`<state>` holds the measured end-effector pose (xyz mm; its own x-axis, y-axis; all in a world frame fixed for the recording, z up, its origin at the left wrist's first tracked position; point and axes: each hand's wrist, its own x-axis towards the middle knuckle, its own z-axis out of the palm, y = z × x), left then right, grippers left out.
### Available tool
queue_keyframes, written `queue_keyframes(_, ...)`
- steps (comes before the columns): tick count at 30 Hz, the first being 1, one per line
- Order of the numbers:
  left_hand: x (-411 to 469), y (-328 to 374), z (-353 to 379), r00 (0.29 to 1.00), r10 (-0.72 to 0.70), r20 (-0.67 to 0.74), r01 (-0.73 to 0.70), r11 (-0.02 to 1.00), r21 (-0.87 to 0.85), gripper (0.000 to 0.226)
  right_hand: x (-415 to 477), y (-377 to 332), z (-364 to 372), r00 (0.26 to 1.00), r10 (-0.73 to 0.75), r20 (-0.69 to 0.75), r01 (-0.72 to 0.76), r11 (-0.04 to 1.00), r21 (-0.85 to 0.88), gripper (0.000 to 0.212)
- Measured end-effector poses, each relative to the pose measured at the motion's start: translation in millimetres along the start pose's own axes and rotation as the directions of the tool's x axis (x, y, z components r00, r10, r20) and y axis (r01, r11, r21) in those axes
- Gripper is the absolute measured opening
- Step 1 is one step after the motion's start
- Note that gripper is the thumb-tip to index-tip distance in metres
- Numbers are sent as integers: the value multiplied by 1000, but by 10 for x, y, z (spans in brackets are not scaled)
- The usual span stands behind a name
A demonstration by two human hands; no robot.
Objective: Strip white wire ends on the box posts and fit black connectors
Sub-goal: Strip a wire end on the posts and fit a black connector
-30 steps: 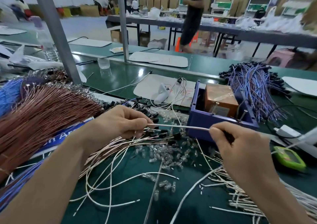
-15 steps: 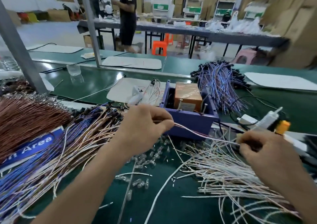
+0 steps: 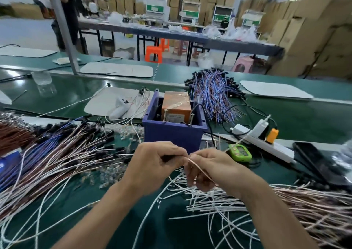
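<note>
Left hand (image 3: 154, 166) and right hand (image 3: 211, 169) meet fingertip to fingertip, both pinching end of one thin white wire (image 3: 197, 166). Wire trails down across right palm. Held over green table (image 3: 171, 229), just in front of blue box (image 3: 171, 136) with two metal posts (image 3: 165, 114). Loose white wires (image 3: 209, 205) heaped under right hand. Wires with black connectors (image 3: 108, 140) fanned out at left. Power strip (image 3: 270, 146) right of box.

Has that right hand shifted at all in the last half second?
Yes. The right hand swung left: earlier well right of the blue box, it now sits in front of it, beside the left hand, holding a wire.
</note>
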<state>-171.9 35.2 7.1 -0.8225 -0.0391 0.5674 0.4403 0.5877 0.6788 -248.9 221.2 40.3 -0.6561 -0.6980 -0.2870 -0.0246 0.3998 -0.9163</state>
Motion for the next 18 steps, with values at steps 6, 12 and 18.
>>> queue_keyframes(6,-105,-150,4,995,-90,-46,95,989,110,12,129,126,-39,989,-70,-131,74,997,24,25)
queue_keyframes(12,-234,-201,-37,992,-115,45,100,962,255,2,145,174,109,838,-244,-488,225,969,-99,30)
queue_keyframes(18,-225,-107,86,986,160,41,-163,905,394,9,101,96,306,879,-367,-303,164,831,-531,18)
